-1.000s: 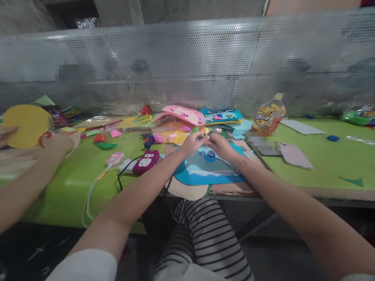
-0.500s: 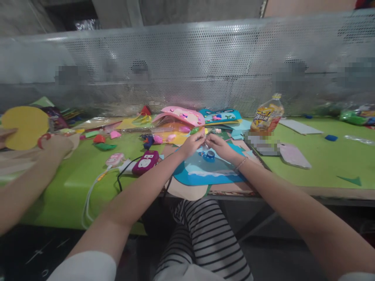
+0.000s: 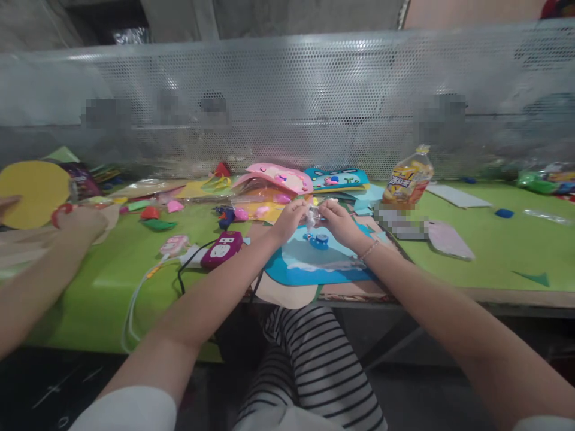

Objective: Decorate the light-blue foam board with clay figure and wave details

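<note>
Above the craft sheet, my left hand [image 3: 291, 219] and my right hand [image 3: 336, 218] both pinch a small crinkled clear plastic wrapper [image 3: 311, 221] with something whitish in it. Its contents are too small to make out. Just below the fingers, a small round blue piece [image 3: 321, 239], like moulded clay, rests on the blue sheet [image 3: 291, 274], which has a paler blue middle and a white wavy strip. A beige paper shape [image 3: 287, 294] pokes out beneath the sheet at the table's front edge.
At left, another person's hand [image 3: 85, 222] grips red-handled scissors [image 3: 61, 212] beside a yellow paper circle [image 3: 33, 194]. A purple device [image 3: 223, 250] with cables, clay lumps [image 3: 150, 213], a pink craft [image 3: 278, 176], a snack bag [image 3: 408, 179] and a phone [image 3: 449, 239] lie around.
My hands have moved slightly apart, and more of the whitish plastic wrapper shows between them. The other person's hand and yellow circle have shifted a little left in view.
</note>
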Motion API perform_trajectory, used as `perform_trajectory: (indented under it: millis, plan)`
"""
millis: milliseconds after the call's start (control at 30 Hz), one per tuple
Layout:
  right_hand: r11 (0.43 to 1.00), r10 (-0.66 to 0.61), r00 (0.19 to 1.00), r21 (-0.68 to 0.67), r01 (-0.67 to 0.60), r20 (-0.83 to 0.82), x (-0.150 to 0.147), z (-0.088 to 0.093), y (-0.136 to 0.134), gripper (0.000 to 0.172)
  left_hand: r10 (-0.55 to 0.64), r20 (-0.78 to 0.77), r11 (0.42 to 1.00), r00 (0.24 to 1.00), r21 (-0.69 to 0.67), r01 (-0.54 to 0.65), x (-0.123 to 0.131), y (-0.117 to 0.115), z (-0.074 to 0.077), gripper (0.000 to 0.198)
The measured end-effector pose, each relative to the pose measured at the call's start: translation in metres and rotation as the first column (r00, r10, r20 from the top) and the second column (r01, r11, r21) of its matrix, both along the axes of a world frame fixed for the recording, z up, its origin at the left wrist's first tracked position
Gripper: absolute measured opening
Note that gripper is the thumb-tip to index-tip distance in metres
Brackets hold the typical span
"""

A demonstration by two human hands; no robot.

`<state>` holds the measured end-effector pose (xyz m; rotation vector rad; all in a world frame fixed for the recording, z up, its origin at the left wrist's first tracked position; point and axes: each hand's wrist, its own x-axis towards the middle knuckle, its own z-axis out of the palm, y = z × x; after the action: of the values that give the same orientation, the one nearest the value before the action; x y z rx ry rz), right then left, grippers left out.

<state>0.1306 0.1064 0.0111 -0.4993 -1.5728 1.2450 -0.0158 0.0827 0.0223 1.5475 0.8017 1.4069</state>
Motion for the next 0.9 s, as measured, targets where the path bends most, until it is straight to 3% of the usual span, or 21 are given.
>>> perform_trajectory:
  millis: [67, 167, 233, 300, 400, 500, 600, 700, 800, 900]
  plan:
    - [0.993, -0.102, 0.993, 0.059, 0.099, 0.051, 0.002, -0.001, 0.003, 0.031, 0.118, -0.122, 0.989, 0.985, 0.101, -0.106, -0.003, 0.0, 0.0, 0.025]
    - [0.976, -0.192, 0.979, 0.112, 0.185, 0.061, 0.006, -0.003, 0.009, 0.03, 0.314, -0.274, 0.928, 0.909, 0.289, -0.234, -0.007, -0.001, 0.002, 0.022]
    - [0.981, -0.176, 0.983, 0.09, 0.172, 0.044, 0.009, -0.003, 0.011, 0.031, 0.402, -0.364, 0.889, 0.84, 0.374, -0.263, -0.009, -0.001, 0.003, 0.038]
    - [0.988, -0.147, 0.989, 0.051, 0.146, 0.013, 0.011, -0.002, 0.013, 0.03, 0.434, -0.454, 0.877, 0.778, 0.411, -0.25, -0.01, 0.0, 0.003, 0.052]
    - [0.991, -0.124, 0.992, 0.046, 0.123, 0.019, 0.013, -0.001, 0.013, 0.027, 0.472, -0.518, 0.863, 0.714, 0.439, -0.251, -0.011, 0.002, 0.002, 0.04]
    - [0.984, -0.124, 0.987, 0.141, 0.108, 0.105, 0.016, -0.001, 0.014, 0.024, 0.534, -0.555, 0.819, 0.638, 0.526, -0.228, -0.014, 0.002, 0.001, 0.034]
    - [0.978, -0.126, 0.982, 0.186, 0.099, 0.143, 0.017, -0.004, 0.016, 0.024, 0.567, -0.618, 0.791, 0.545, 0.594, -0.148, -0.015, 0.001, 0.001, 0.048]
    - [0.987, -0.123, 0.986, 0.116, 0.111, 0.109, 0.016, -0.007, 0.018, 0.025, 0.587, -0.676, 0.795, 0.445, 0.583, -0.164, -0.014, 0.0, 0.0, 0.059]
    - [0.995, -0.099, 0.993, 0.021, 0.098, 0.057, 0.015, -0.007, 0.018, 0.025, 0.606, -0.678, 0.793, 0.416, 0.556, -0.248, -0.013, -0.001, 0.0, 0.052]
    - [0.986, -0.117, 0.985, 0.133, 0.099, 0.13, 0.016, -0.006, 0.018, 0.021, 0.638, -0.664, 0.768, 0.391, 0.583, -0.264, -0.013, -0.003, 0.001, 0.05]
